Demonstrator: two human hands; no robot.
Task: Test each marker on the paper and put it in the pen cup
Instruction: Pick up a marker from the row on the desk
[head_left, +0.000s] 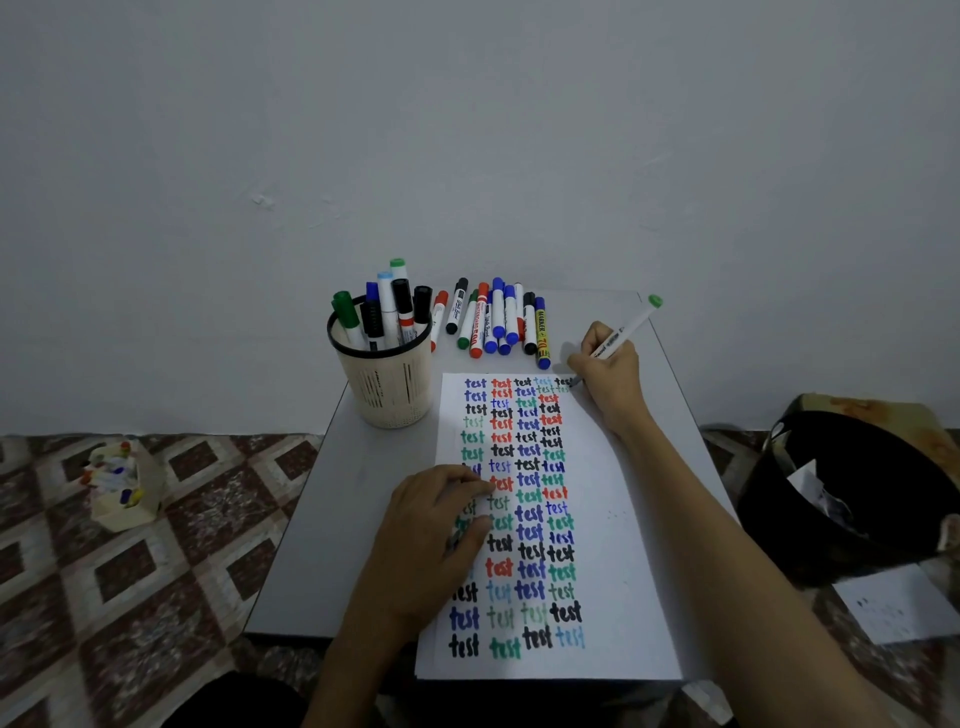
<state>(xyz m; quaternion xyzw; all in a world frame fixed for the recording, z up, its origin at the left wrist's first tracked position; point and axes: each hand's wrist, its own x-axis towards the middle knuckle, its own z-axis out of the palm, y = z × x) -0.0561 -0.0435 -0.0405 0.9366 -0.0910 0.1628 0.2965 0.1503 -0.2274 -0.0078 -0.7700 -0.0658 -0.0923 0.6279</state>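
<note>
Paper, pen cup and markers: one marker at the sheet, the others in the cup or in a loose pile.

The white paper (613, 519) lies flat, long side running away from the person, and carries columns of the word "test" in black, red, blue and green; the left hand (431, 530) rests on its left part. The beige slotted pen cup (392, 387) stands upright just beside the sheet's far left corner and holds a cluster of capped markers (387, 312) leaning at the rim. The loose pile of markers (498, 322) lies beyond the sheet's far edge. The right hand (608, 374) grips a white-barrelled marker (626, 330), green end up, tip at the sheet's far right corner.
</note>
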